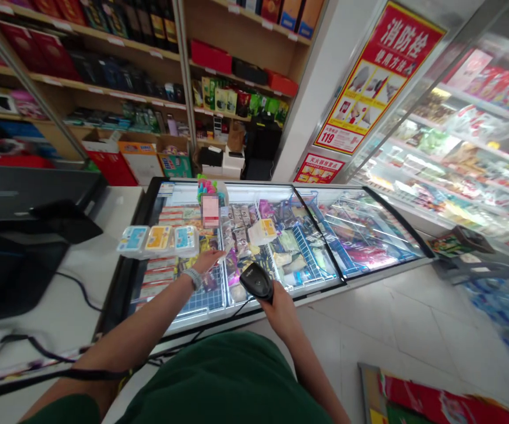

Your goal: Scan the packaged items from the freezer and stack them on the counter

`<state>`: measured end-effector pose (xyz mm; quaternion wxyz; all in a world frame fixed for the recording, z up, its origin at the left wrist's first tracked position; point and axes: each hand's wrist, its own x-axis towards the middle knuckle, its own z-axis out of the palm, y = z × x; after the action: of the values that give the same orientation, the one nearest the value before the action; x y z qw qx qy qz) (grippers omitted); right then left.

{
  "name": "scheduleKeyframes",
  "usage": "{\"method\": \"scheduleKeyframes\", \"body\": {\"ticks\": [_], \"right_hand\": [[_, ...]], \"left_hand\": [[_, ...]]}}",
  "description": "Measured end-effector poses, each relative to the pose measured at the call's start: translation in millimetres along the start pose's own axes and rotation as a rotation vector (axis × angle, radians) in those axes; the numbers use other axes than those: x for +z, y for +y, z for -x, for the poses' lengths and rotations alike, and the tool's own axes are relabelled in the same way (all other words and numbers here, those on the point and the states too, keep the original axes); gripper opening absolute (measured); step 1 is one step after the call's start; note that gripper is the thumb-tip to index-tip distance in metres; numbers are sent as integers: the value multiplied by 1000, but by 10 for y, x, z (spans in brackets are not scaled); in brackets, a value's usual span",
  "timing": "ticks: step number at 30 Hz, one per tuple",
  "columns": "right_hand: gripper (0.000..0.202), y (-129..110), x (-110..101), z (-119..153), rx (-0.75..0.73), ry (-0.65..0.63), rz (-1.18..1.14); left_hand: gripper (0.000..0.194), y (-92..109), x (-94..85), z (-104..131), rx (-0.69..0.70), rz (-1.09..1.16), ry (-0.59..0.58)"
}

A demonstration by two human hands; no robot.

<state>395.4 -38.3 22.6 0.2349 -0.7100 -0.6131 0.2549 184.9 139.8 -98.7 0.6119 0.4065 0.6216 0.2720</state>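
Observation:
My right hand [276, 300] is wrapped round a black barcode scanner [256, 281], its head over the freezer glass. Over the same glass, my left hand [208, 262] has its fingers drawn together near a thin pale edge. What they hold, if anything, is too small to make out. Just beyond it stand clear packs with a blue label [133, 238], a yellow label [159, 238] and another blue label [185, 237], side by side. To the right lies a white pack with a yellow label [263, 231], apart from both hands.
The chest freezer [320, 235] holds bagged goods under its glass lid. A colourful container [208, 187] stands on its far side. At left are a counter [124, 203] and black equipment [29, 194]. Boxes [137, 156] and stocked shelves are behind; a display fridge [466, 123] is at right.

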Motion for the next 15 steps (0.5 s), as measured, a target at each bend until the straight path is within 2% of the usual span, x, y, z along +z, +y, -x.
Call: {"method": "scheduleKeyframes", "body": {"ticks": [6,10,12,15], "right_hand": [[14,-174,66,-82,-109,-53,-7],[17,-322,82,-110,-163,-99,-24],[19,-387,91,-113,-187,-125,-34],[18,-464,105,-112,-222,-154,-38]], "left_hand": [[46,-141,-337,586,-98,383,-225],[35,-194,-556,872,-144,772,-404],[32,-219,-646,961,-135,883,-404],[29,-252,-760,1040,-109,935,-366]]}}
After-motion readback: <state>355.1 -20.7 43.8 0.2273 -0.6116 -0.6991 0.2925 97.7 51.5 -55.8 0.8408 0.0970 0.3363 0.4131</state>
